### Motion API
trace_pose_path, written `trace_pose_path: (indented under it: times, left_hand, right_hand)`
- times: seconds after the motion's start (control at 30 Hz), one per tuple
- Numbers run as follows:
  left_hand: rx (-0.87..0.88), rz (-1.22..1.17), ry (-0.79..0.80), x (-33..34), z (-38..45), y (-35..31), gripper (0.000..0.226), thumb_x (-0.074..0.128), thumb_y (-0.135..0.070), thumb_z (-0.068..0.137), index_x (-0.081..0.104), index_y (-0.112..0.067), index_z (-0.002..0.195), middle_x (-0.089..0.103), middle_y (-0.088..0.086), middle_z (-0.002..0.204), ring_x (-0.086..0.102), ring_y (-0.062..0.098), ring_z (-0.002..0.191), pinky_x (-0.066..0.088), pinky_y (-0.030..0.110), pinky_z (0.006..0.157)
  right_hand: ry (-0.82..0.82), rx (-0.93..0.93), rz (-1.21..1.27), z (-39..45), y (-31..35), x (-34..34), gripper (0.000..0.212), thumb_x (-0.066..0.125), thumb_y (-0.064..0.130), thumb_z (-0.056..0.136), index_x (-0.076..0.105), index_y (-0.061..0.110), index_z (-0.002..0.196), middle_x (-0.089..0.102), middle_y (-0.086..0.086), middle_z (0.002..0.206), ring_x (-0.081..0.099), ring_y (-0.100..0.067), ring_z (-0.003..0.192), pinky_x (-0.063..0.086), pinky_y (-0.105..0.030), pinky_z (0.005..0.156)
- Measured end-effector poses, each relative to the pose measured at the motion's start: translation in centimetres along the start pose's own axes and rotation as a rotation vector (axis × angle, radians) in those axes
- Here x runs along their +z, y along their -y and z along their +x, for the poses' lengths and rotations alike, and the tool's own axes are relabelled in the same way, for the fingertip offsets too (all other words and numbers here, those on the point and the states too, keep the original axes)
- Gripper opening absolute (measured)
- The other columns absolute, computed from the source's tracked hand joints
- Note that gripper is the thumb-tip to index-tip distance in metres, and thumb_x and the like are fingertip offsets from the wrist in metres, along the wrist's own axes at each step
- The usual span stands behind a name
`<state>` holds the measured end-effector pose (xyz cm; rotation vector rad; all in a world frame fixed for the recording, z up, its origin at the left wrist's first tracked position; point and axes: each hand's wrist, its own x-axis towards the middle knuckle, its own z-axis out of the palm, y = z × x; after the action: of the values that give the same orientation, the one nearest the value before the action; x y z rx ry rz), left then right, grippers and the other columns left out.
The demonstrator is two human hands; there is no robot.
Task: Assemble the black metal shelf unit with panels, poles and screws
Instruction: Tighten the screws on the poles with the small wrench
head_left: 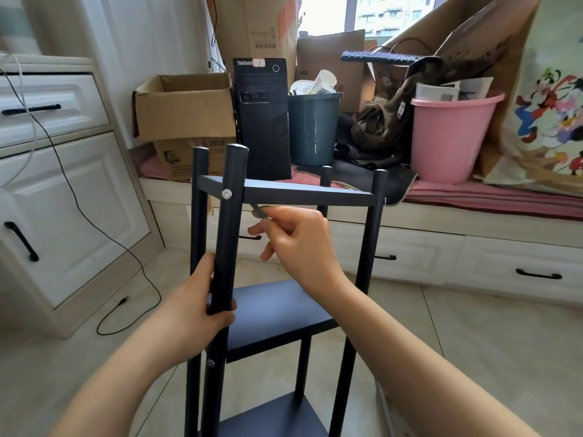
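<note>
**Shelf unit upright on the floor, near-left pole held**

The shelf unit (277, 310) stood upright on the tiled floor (473, 357), directly in front of the person. Four poles were visible and three panels: the top panel (299, 190), the middle panel (277, 307) and the bottom panel (271, 417). Two screws showed on the near-left pole (227, 247): the upper screw (226, 194) at the top panel and the lower screw (211, 363) just below the middle panel.

The left hand (202, 307) gripped the near-left pole between the top and middle panels, fingers wrapped round it. The right hand (299, 238) pinched a small metal tool (259, 211) just under the top panel's front edge, beside that pole.

Behind the unit, a window seat (473, 197) carried one computer tower (263, 121), one dark bin (312, 130) and one pink bucket (448, 137).
</note>
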<state>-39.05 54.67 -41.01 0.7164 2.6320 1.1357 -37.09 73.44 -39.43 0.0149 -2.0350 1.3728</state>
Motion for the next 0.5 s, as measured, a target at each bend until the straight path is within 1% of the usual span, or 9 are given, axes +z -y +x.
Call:
trace_pose_path:
  times: [0.07, 0.17, 0.2, 0.27, 0.33, 0.4, 0.43, 0.5]
  left_hand:
    - [0.006, 0.001, 0.003, 0.0, 0.0, -0.1, 0.065, 0.074, -0.005, 0.085, 0.036, -0.057, 0.093, 0.068, -0.025, 0.090, 0.070, 0.010, 0.077, 0.061, 0.036, 0.073]
    - [0.015, -0.007, 0.010, 0.1, -0.1, -0.2, 0.064, 0.075, -0.005, 0.084, 0.037, -0.056, 0.091, 0.068, -0.024, 0.091, 0.070, 0.009, 0.078, 0.061, 0.039, 0.076]
    - [0.019, -0.008, 0.014, 0.1, -0.1, -0.2, 0.063, 0.075, -0.005, 0.084, 0.037, -0.055, 0.091, 0.067, -0.024, 0.092, 0.070, 0.008, 0.078, 0.061, 0.039, 0.077]
    - [0.024, -0.011, 0.022, 0.1, -0.1, -0.2, 0.062, 0.074, -0.005, 0.085, 0.037, -0.054, 0.093, 0.067, -0.024, 0.092, 0.069, 0.006, 0.079, 0.061, 0.038, 0.077]
    - [0.024, -0.014, 0.030, 0.1, -0.2, -0.1, 0.061, 0.074, -0.005, 0.085, 0.038, -0.053, 0.098, 0.067, -0.024, 0.093, 0.069, 0.006, 0.079, 0.061, 0.037, 0.077]
    - [0.024, -0.017, 0.035, 0.1, -0.2, -0.1, 0.059, 0.073, -0.005, 0.086, 0.039, -0.049, 0.103, 0.066, -0.024, 0.093, 0.069, 0.007, 0.080, 0.061, 0.037, 0.078]
    - [0.024, -0.016, 0.038, 0.1, -0.2, -0.2, 0.059, 0.073, -0.005, 0.086, 0.039, -0.049, 0.105, 0.066, -0.024, 0.093, 0.070, 0.008, 0.081, 0.061, 0.037, 0.078]
    - [0.025, -0.012, 0.040, 0.1, -0.2, -0.2, 0.060, 0.072, -0.005, 0.087, 0.038, -0.049, 0.109, 0.065, -0.025, 0.092, 0.070, 0.010, 0.082, 0.061, 0.037, 0.078]
  right_hand:
    - [-0.036, -0.039, -0.003, -0.3, -0.2, 0.4, 0.023, 0.060, 0.003, 0.093, 0.076, 0.010, 0.107, 0.077, 0.002, 0.087, 0.065, -0.011, 0.047, 0.056, -0.023, 0.060]
    - [-0.095, -0.055, 0.023, -0.6, -0.7, 1.1, 0.024, 0.060, 0.006, 0.095, 0.075, 0.013, 0.112, 0.077, 0.002, 0.091, 0.066, -0.010, 0.050, 0.058, -0.030, 0.066]
    - [-0.114, -0.058, 0.024, -0.7, -0.9, 1.4, 0.024, 0.060, 0.007, 0.096, 0.074, 0.014, 0.113, 0.077, 0.002, 0.094, 0.066, -0.010, 0.052, 0.058, -0.030, 0.068]
    - [-0.147, -0.073, 0.010, -0.7, -1.2, 1.8, 0.024, 0.063, 0.009, 0.095, 0.074, 0.016, 0.115, 0.077, 0.004, 0.096, 0.068, -0.009, 0.060, 0.058, -0.030, 0.071]
    - [-0.174, -0.095, 0.001, -0.7, -1.4, 2.3, 0.024, 0.066, 0.010, 0.093, 0.075, 0.017, 0.114, 0.077, 0.005, 0.096, 0.068, -0.009, 0.073, 0.057, -0.031, 0.075]
    - [-0.210, -0.137, -0.026, -0.7, -1.8, 2.8, 0.023, 0.068, 0.010, 0.091, 0.075, 0.016, 0.112, 0.076, 0.005, 0.094, 0.065, -0.009, 0.081, 0.055, -0.032, 0.077]
    - [-0.231, -0.161, -0.043, -0.7, -1.9, 3.1, 0.023, 0.069, 0.010, 0.090, 0.076, 0.015, 0.111, 0.075, 0.007, 0.092, 0.063, -0.012, 0.083, 0.054, -0.033, 0.076]
    - [-0.284, -0.225, -0.062, -0.5, -2.2, 3.4, 0.022, 0.071, 0.009, 0.088, 0.077, 0.012, 0.109, 0.066, 0.018, 0.088, 0.062, -0.019, 0.083, 0.055, -0.038, 0.073]
